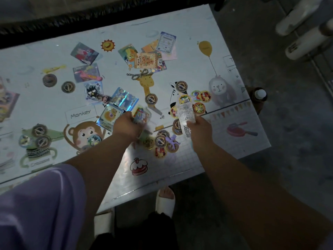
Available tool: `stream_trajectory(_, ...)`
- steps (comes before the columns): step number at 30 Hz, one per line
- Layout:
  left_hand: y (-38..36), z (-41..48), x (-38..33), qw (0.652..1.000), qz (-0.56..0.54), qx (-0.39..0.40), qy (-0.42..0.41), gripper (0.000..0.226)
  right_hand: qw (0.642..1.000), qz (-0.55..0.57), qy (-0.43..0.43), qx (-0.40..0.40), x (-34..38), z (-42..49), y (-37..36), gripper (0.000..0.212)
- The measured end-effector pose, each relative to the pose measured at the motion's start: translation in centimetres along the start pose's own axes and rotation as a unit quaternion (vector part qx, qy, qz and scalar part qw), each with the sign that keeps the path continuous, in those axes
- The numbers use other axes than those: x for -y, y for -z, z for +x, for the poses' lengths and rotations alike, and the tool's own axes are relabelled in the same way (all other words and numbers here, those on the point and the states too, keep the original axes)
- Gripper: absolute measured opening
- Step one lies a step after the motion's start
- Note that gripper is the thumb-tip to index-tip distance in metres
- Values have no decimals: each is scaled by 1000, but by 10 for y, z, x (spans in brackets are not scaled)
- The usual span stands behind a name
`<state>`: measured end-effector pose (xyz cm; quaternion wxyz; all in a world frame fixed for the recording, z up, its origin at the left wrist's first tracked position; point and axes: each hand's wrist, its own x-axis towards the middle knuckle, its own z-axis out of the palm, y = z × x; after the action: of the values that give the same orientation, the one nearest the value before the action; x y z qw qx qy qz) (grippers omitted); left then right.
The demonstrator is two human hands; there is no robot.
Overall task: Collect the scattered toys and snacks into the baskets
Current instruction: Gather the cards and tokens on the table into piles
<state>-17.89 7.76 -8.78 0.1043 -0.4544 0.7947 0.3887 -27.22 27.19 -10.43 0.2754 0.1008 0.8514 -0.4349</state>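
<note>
Purple sleeve [41,204] is filling the lower left of the frame while I am leaning over the printed table [180,33]. At centre, my left hand [128,125] is curling round a blurred colourful card [141,114]. My right hand [198,129] is pinching a clear wrapper [185,112]. Other cards [146,60] and round discs [151,99] are lying scattered above.

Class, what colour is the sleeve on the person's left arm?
Lilac sleeve, seen in the head view.
</note>
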Motion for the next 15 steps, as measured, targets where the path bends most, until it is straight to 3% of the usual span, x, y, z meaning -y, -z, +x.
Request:
stream_trajectory(2,8,-3,5,996,-57,-64,15,29,999,47,-23,6,9,-14,0,22)
stream_trajectory(4,11,-8,7,988,-133,-74,26,29,990,120,-63,29,21,-26,1,23)
stream_trajectory(10,1,-35,-5,935,-347,46,54,28,961,212,-126,126,47,-58,-28,28)
stream_trajectory(15,1,-47,-14,905,-407,82,90,16,973,168,-120,99,61,-68,-53,32)
